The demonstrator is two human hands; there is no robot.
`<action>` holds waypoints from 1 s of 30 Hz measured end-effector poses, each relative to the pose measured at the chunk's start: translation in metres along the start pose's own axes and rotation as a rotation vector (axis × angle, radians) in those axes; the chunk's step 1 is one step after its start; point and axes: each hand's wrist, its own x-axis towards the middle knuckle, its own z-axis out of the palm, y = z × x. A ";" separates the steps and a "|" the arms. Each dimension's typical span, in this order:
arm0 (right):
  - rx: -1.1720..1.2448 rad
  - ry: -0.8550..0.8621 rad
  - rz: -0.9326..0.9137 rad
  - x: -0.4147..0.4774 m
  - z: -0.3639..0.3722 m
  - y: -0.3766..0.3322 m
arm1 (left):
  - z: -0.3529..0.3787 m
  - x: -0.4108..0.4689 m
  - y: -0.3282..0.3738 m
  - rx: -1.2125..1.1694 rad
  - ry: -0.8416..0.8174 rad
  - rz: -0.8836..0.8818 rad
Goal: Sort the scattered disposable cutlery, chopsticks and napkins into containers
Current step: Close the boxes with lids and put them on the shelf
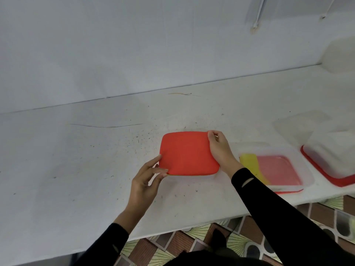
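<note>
Stack (189, 152) of flat red sheets, probably napkins, with a yellow-green layer showing along its near edge, lay at the middle of the table (76, 160), some way in from the front edge. Whether it rested fully on the surface or was raised slightly could not be told.

Left hand (148, 181) pinched the stack's near-left corner between thumb and curled fingers. Right hand (221, 150) gripped the far-right corner, fingers folded over the edge. A hold on opposite corners likely kept the loose sheets squared and together, so that the stack could be moved as one piece.

Clear box (305, 166) stood just right of the right hand, near the front edge. It already held a yellow napkin (249, 162) beside a pink one (276, 169), both lying flat. This marked it as the probable place for napkins, and its nearness made for a short carry.

Second box (330, 156), with a red rim at its base, sat farther right and was blurred. Its contents could not be made out. A pale translucent piece (299, 125) lay behind the two boxes, toward the back edge.

No cutlery or chopsticks were visible on the surface. The step in hand was judged to be gathering the napkins for the clear box.
</note>
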 end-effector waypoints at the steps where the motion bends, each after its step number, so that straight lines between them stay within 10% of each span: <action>1: -0.013 -0.001 -0.009 0.000 0.000 -0.001 | 0.000 -0.002 0.001 -0.027 0.009 -0.033; 10: -0.063 0.110 -0.063 -0.017 0.000 -0.001 | 0.011 0.012 0.019 -0.322 0.099 -0.570; 30: 0.188 0.007 -0.093 -0.056 0.006 0.046 | 0.022 0.010 0.000 -0.181 -0.064 -0.496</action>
